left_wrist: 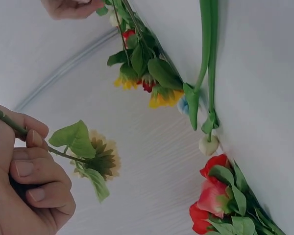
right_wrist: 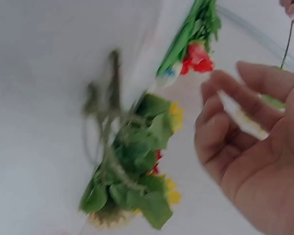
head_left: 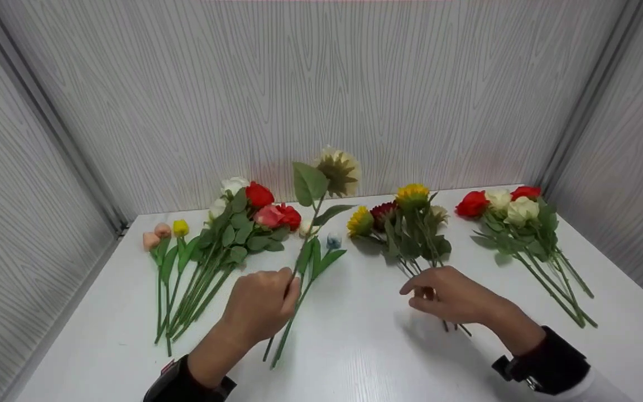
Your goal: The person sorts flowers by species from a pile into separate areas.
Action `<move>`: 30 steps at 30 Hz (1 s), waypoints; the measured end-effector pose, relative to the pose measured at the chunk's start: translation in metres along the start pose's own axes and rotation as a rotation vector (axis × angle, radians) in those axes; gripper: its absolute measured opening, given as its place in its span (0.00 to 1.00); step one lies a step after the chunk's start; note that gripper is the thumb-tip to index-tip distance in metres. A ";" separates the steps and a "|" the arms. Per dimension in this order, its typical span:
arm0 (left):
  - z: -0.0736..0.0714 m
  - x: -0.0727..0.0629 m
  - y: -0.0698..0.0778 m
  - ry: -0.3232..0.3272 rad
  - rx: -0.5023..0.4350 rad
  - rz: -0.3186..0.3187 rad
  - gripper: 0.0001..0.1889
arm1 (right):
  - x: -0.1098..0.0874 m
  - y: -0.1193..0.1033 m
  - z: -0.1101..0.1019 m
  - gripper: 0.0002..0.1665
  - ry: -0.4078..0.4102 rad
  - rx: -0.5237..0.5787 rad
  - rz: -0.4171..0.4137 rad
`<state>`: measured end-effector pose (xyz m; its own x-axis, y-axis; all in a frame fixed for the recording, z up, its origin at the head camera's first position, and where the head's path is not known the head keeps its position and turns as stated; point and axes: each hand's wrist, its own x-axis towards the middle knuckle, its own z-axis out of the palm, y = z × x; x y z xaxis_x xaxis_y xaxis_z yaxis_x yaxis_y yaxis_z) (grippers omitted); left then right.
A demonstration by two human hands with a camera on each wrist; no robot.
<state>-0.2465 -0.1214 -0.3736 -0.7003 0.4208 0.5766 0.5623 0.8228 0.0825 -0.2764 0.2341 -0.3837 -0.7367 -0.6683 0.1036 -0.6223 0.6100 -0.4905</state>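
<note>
My left hand [head_left: 263, 304] grips the green stem of a cream sunflower [head_left: 339, 172], its head raised and turned away. In the left wrist view, curled fingers and thumb wrap the stem below the leaves of that cream sunflower [left_wrist: 105, 159]. My right hand [head_left: 450, 296] hovers over the stems of a bunch with yellow sunflowers [head_left: 412, 196] and a dark red flower [head_left: 384, 213]. Its fingers [right_wrist: 250, 105] are loosely bent, thumb and forefinger apart, with nothing between them. Behind the left hand, a blue tulip [head_left: 334, 241] and a white tulip [head_left: 307, 229] lie on the table.
At the left lie pink tulips [head_left: 151, 241] and a yellow tulip [head_left: 181, 228], beside a bunch of red, pink and white roses [head_left: 259, 195]. Another bunch of red and white roses [head_left: 522, 211] lies at the right. Grained panels [head_left: 299, 84] enclose the white table [head_left: 349, 357].
</note>
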 end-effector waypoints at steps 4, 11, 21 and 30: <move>0.000 -0.004 0.021 -0.024 -0.031 0.054 0.19 | -0.001 -0.030 0.009 0.27 -0.090 0.180 -0.167; 0.005 -0.016 0.057 0.065 -0.109 0.274 0.18 | -0.008 -0.072 0.026 0.49 -0.230 0.302 -0.410; 0.010 -0.025 0.073 0.069 -0.140 0.440 0.15 | -0.009 -0.090 0.038 0.31 0.019 0.250 -0.384; 0.007 -0.024 0.070 -0.047 -0.118 0.521 0.20 | 0.000 -0.070 0.041 0.08 0.269 0.130 -0.336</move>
<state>-0.1936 -0.0709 -0.3870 -0.3324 0.7810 0.5287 0.8845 0.4528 -0.1128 -0.2216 0.1739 -0.3846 -0.5527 -0.6754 0.4883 -0.8130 0.3080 -0.4942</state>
